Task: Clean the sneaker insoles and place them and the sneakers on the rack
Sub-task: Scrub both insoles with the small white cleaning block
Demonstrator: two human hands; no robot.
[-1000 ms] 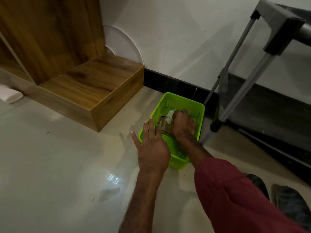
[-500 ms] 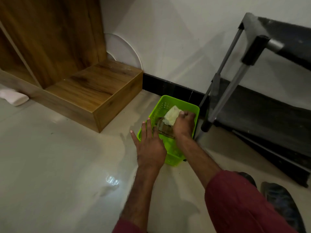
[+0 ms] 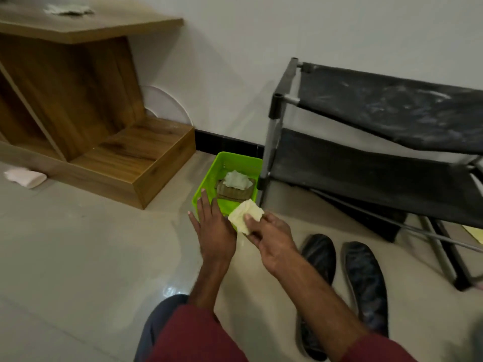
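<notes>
Head view: sneakers (image 3: 364, 286) beside right hand (image 3: 274, 244) with cloth (image 3: 245, 214)

The glossy pale tiled floor (image 3: 78, 257) carries a green basket (image 3: 206, 176) by the far wall. Touching its right side is a black rack (image 3: 366, 173). A wooden unit (image 3: 146, 158) stands far left with a pale cloth (image 3: 26, 177) beside it. Two dark sneakers (image 3: 366, 283) lie side by side at near right.

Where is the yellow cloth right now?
The yellow cloth is pinched in the right hand near the middle of the head view, at the green basket's near edge, right beside the left hand.
</notes>
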